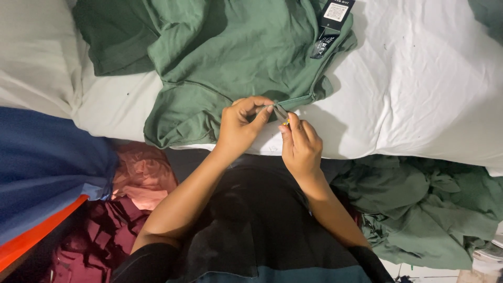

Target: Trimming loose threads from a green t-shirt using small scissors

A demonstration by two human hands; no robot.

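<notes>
We can't make out the small tool in our right hand (299, 147); left hand (238, 128) fingers (260, 116) pinch shut on the green shirt (230, 57) hem at twelve o'clock.

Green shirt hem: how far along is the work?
Done: nothing visibly finished. In hand: left hand and right hand pinch the hem of the green shirt on the white sheet; a small tool shows yellow. Left: likely the green garment pile beside.

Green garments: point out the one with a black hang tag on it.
The green shirt spread on the white sheet, pinched by both hands, carries the black tag. The crumpled green pile lower right shows none.
</notes>
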